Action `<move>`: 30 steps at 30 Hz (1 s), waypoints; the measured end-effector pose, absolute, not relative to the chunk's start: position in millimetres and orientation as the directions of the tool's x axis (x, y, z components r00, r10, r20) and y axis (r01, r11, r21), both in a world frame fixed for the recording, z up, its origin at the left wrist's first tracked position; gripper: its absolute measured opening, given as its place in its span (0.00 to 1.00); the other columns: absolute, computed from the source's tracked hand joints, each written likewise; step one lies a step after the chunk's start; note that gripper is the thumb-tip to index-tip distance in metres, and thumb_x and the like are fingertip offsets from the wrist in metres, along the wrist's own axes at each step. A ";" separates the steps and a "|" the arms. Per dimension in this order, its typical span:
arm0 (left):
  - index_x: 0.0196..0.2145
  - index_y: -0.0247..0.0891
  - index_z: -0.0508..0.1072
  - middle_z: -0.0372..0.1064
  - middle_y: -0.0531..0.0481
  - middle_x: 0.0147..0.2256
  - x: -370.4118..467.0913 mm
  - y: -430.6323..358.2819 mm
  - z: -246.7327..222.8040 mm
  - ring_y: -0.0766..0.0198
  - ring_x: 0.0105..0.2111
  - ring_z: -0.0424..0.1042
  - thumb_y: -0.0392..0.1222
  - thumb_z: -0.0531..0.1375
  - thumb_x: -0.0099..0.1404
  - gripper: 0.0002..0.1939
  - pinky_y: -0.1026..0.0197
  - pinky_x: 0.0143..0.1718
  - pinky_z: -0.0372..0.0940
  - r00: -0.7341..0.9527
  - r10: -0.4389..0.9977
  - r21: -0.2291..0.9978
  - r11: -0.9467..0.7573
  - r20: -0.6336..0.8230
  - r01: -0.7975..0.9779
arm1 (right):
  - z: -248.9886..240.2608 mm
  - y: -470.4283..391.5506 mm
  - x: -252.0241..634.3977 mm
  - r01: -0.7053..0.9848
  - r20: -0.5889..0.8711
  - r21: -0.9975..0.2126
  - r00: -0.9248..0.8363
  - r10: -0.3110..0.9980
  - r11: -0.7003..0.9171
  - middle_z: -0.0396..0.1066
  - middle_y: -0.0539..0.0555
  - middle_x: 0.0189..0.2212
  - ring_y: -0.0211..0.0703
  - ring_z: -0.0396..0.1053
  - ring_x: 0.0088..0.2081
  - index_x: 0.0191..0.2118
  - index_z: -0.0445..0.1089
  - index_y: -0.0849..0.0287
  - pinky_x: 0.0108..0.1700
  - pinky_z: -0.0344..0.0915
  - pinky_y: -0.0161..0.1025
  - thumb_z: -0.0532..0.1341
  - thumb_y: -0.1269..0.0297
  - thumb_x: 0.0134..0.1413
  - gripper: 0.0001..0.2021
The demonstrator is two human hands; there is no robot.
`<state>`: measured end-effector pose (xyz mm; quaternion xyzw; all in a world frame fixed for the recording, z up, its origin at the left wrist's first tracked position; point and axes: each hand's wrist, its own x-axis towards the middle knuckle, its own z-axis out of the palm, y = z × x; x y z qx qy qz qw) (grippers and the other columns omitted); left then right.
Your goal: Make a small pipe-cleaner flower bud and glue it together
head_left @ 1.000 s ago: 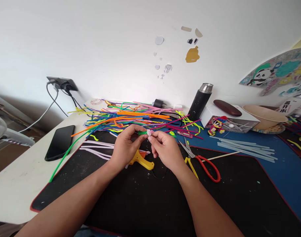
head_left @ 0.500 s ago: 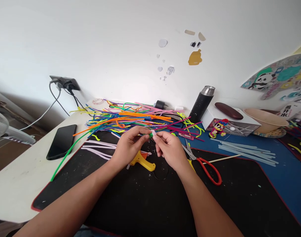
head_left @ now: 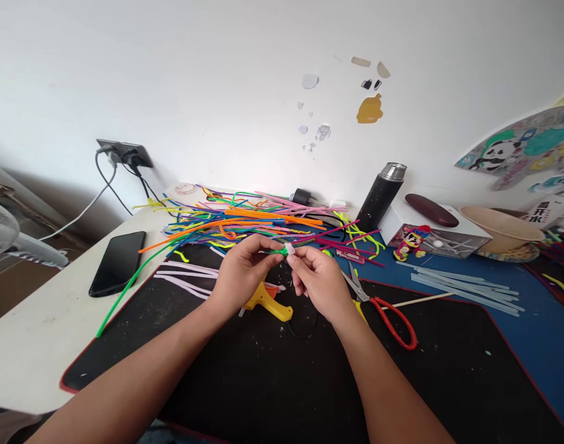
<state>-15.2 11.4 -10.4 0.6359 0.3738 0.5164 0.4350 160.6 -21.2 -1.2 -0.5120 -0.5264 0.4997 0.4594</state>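
Observation:
Above the black mat (head_left: 245,382), my left hand (head_left: 242,271) pinches a short green pipe cleaner piece (head_left: 277,251) between thumb and fingertips. At its right end is a small pale pink pipe cleaner piece (head_left: 289,248), gripped by the thumb and fingers of my right hand (head_left: 318,277). The two hands almost meet, and how the pieces are joined is too small to tell. Beneath them lies a yellow hot glue gun (head_left: 276,305), its front part hidden by my left hand. Pale pink pipe cleaners (head_left: 184,283) lie left of that hand. Red-handled scissors (head_left: 395,320) rest to the right.
A heap of colourful pipe cleaners (head_left: 245,216) stretches along the wall. Translucent glue sticks (head_left: 467,287) lie at right, near a small clown-like figure (head_left: 410,242). A black thermos (head_left: 381,197) stands behind, beside a tissue box (head_left: 467,231). A phone (head_left: 118,264) lies at left.
The pale pink piece has turned slightly between my fingers, and more of the green shows. Both hands stay nearly in place. The whole view has shifted a little.

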 end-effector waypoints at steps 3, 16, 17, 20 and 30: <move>0.41 0.39 0.79 0.79 0.48 0.39 -15.6 9.1 -11.5 0.60 0.40 0.78 0.38 0.67 0.69 0.03 0.59 0.42 0.73 0.200 0.843 0.821 -0.534 0.499 0.200 | -4.1 -20.0 160.6 0.058 -0.049 -0.997 -0.068 0.996 -0.045 0.67 0.44 0.19 0.35 0.65 0.18 0.41 0.72 0.57 0.20 0.56 0.32 0.65 0.49 0.61 0.15; 0.50 0.39 0.74 0.79 0.45 0.44 -21.8 11.1 -13.2 0.60 0.43 0.78 0.29 0.59 0.74 0.11 0.59 0.47 0.73 0.432 0.463 0.287 -0.865 0.774 0.411 | -1.0 -21.3 159.8 -0.042 -0.073 -0.996 -0.127 0.989 -0.079 0.67 0.43 0.19 0.34 0.64 0.18 0.42 0.72 0.58 0.20 0.55 0.32 0.70 0.40 0.56 0.25; 0.50 0.40 0.74 0.79 0.44 0.44 -21.7 10.6 -13.8 0.60 0.44 0.78 0.29 0.59 0.74 0.11 0.58 0.47 0.73 0.434 0.462 0.289 -0.866 0.773 0.407 | -0.4 -21.4 160.0 -0.047 -0.071 -0.996 -0.123 0.990 -0.077 0.66 0.43 0.19 0.35 0.64 0.18 0.42 0.72 0.58 0.20 0.55 0.32 0.70 0.39 0.55 0.25; 0.51 0.40 0.74 0.78 0.45 0.44 -19.7 7.4 -14.2 0.60 0.44 0.77 0.30 0.60 0.74 0.11 0.58 0.47 0.73 0.392 0.543 0.401 -0.830 0.743 0.388 | 0.8 -20.8 161.7 -0.056 -0.071 -0.995 -0.109 0.991 -0.077 0.66 0.44 0.19 0.35 0.64 0.18 0.39 0.72 0.58 0.20 0.55 0.32 0.69 0.38 0.56 0.25; 0.47 0.40 0.78 0.79 0.45 0.47 -21.1 8.7 -0.2 0.57 0.46 0.78 0.43 0.65 0.71 0.09 0.57 0.47 0.74 0.340 0.848 0.858 -0.483 0.407 0.177 | 1.3 -19.1 165.1 -0.025 -0.078 -0.996 -0.134 0.988 -0.082 0.66 0.44 0.19 0.35 0.63 0.19 0.44 0.75 0.58 0.20 0.56 0.32 0.70 0.42 0.55 0.23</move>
